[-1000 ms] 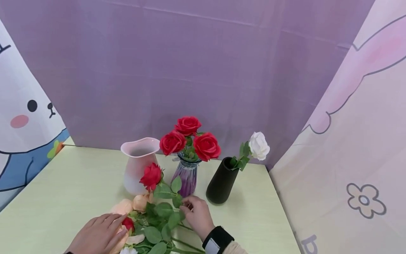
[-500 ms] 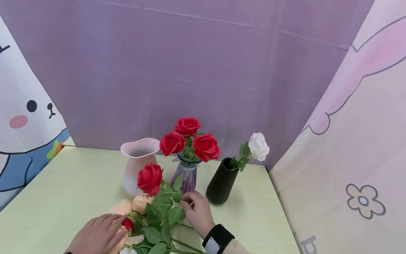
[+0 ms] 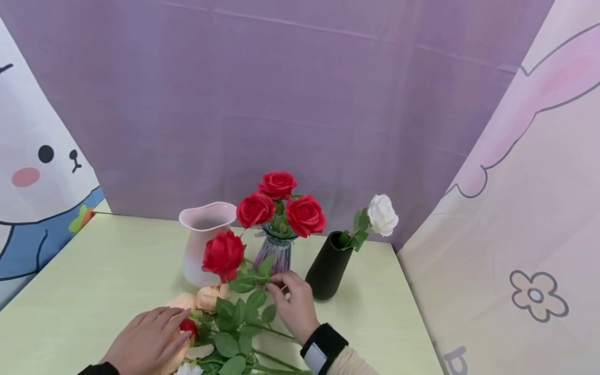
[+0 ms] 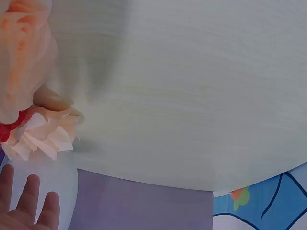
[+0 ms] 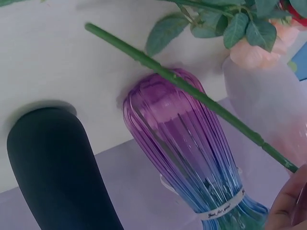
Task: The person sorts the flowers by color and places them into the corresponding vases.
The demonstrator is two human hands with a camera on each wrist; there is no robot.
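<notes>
My right hand (image 3: 296,307) pinches the green stem (image 5: 192,92) of a red rose (image 3: 224,256). The bloom leans up to the left, in front of the pink-and-white vase (image 3: 193,260). In the right wrist view the bare stem crosses in front of the purple-blue glass vase (image 5: 168,115). My left hand (image 3: 147,338) lies with its fingers extended over a pile of peach flowers (image 3: 208,298), beside another red bloom (image 3: 189,328). Part of this pile is hidden under the hand. Leafy stems (image 3: 274,359) spread from the pile towards the right.
Three red roses (image 3: 305,215) stand in the glass vase at the back. To its right a black vase (image 3: 327,271) holds a white rose (image 3: 383,214). A purple cloth (image 3: 300,104) hangs behind the pale table (image 3: 117,265), with printed cloths at both sides.
My right hand has moved slightly up and away from me, lifting the red rose off the pile, and its bloom has turned. The left hand stays in nearly the same place.
</notes>
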